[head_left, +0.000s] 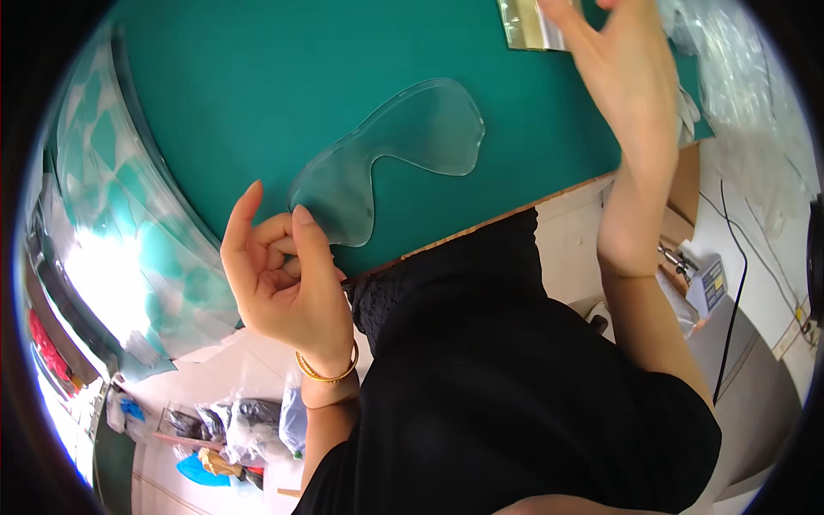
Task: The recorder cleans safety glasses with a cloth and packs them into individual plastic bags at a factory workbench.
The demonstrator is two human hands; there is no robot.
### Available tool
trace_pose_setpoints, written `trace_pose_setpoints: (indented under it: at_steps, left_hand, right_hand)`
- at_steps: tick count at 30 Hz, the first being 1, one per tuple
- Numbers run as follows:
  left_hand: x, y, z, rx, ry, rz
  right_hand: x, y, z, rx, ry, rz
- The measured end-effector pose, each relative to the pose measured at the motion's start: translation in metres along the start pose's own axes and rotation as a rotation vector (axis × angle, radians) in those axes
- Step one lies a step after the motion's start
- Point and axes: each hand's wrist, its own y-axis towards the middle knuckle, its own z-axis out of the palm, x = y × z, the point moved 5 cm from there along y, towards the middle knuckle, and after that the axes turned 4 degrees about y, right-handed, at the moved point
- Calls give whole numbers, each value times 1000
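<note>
A clear goggle lens [421, 129], with a curved nose cut-out along its near edge, lies tilted across the green table top. At its left end my left hand [287, 275] pinches the rim between the thumb and curled fingers, the index finger sticking up. A gold bracelet circles that wrist. My right hand [627, 73] reaches to the far right, blurred, its fingertips cut off by the picture's top edge. Its thumb is at a shiny gold-toned flat piece [525, 24]; whether it grips this I cannot see.
The green table top [223, 94] has a wooden front edge close to my body. Clear plastic wrapping [738, 94] heaps at the right. Left stands a patterned translucent sheet [129, 232] reflecting bright light. Bagged items [249, 429] lie below left; a black cable [734, 318] hangs at right.
</note>
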Motion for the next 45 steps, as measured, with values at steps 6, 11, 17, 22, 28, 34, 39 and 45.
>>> trace_pose_setpoints:
  at_steps: [6,11,17,22,28,34,39,45]
  left_hand:
    - [-1,1,2,7,-33,23]
    - [1,-1,0,2,-3,24]
    - [2,0,0,-10,17,41]
    - [5,1,-2,-17,37,72]
    - [1,0,-2,-5,52,64]
    - [2,-1,0,11,6,23]
    - [0,-1,0,7,4,27]
    - [0,-1,3,8,21,50]
  right_hand:
    - [-5,9,1,111,628,-97]
    - [36,-53,-5,43,457,-430]
    - [63,-76,-2,114,277,-460]
    - [54,-55,-25,540,-2,-63]
    - [32,-67,-24,359,604,-176]
    - [27,-62,-9,424,535,-120]
    - [-7,-38,-20,176,529,-83]
    - [7,-60,-21,12,235,-396]
